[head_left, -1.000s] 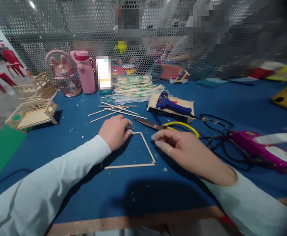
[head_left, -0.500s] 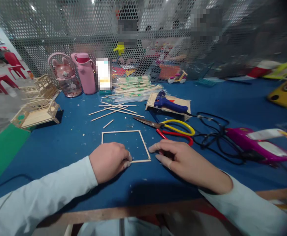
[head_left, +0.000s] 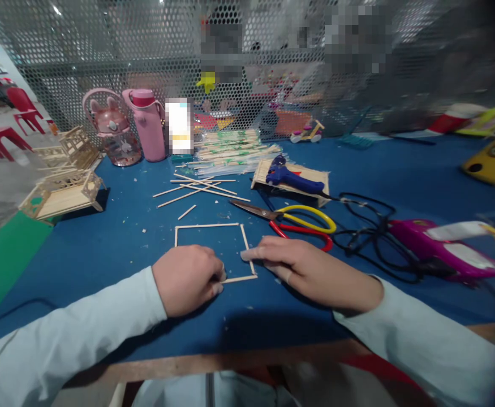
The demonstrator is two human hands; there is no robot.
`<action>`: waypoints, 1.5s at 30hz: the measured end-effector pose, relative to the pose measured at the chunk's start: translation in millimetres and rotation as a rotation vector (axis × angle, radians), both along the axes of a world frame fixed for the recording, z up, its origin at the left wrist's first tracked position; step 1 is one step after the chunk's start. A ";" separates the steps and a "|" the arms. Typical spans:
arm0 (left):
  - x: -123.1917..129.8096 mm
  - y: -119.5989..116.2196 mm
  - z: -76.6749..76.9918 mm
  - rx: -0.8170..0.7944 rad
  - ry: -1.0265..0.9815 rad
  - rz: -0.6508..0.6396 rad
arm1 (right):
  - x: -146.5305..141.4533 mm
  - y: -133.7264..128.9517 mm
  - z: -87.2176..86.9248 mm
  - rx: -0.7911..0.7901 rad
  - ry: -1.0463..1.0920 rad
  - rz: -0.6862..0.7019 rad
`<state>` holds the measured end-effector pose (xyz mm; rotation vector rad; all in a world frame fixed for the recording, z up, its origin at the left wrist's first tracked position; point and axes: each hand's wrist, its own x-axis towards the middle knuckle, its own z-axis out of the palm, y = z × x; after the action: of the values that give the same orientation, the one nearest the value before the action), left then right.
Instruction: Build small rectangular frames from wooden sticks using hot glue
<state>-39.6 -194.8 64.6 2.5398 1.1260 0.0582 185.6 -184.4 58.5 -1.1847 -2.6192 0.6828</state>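
Four-sided on the blue tabletop lies an outline of thin wooden sticks. My left hand (head_left: 190, 280) is closed on the near stick (head_left: 241, 278), its thumb and fingertips pinching it and hiding its left part. My right hand (head_left: 304, 271) reaches in from the right, fingers stretched across the right stick (head_left: 244, 236) and touching it; its thumb stays on the outer side. The far stick (head_left: 207, 226) lies free, while the left stick (head_left: 176, 237) is partly behind my left hand. Scissors (head_left: 272, 215) with yellow and red handles lie just beyond my right hand.
Loose sticks (head_left: 200, 189) lie beyond the outline, before bagged sticks (head_left: 230, 150). A blue glue gun (head_left: 293, 180) rests on a small wooden piece (head_left: 261, 169); black cables (head_left: 366, 237) run right towards a purple device (head_left: 438, 254). Pink bottles (head_left: 149, 130) and stick-built furniture (head_left: 69, 195) stand left.
My right hand has moved left, its fingers now over the right stick. The near end of that stick has shifted slightly left. My left hand keeps its pinch almost in place.
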 end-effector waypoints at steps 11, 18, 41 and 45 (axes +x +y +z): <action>37.3 17.3 -11.8 0.244 0.065 -0.146 | 1.7 -12.5 -7.8 0.053 0.029 -0.182; 36.9 31.5 -21.5 0.288 0.005 -0.183 | 0.1 -10.6 -3.9 -0.026 0.014 -0.181; 41.1 29.1 -31.5 0.260 -0.146 -0.144 | 1.0 -2.9 -5.0 -0.318 0.220 -0.335; 41.2 29.1 -32.2 0.235 -0.142 -0.140 | 22.2 -8.8 -4.3 -0.336 0.324 -0.541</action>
<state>1.6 -165.7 32.4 2.7612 0.9330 0.3488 207.8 -193.2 54.2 -1.6203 -1.8457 1.1026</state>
